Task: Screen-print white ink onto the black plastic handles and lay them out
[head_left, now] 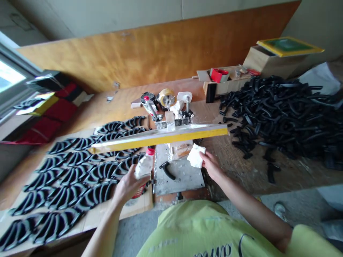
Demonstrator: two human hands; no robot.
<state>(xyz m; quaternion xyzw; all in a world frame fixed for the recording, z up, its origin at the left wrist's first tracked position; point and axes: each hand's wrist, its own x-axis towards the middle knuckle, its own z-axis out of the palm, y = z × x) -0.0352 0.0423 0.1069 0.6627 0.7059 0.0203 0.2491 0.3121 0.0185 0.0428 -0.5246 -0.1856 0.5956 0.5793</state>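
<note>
Looks partway to me: rows (63,196) of parts laid out at eight o'clock, heap (281,114) left at three, one part (168,171) on the plate (190,176) at six, left hand (128,185) wrapped round a bottle (144,167), right hand (211,165) pinching a tissue (196,156).

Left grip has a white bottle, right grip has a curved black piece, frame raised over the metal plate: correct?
Not quite: the head view shows the right grip holding a white cloth or paper; the curved black piece lies on the metal plate. The rest stands.
</note>
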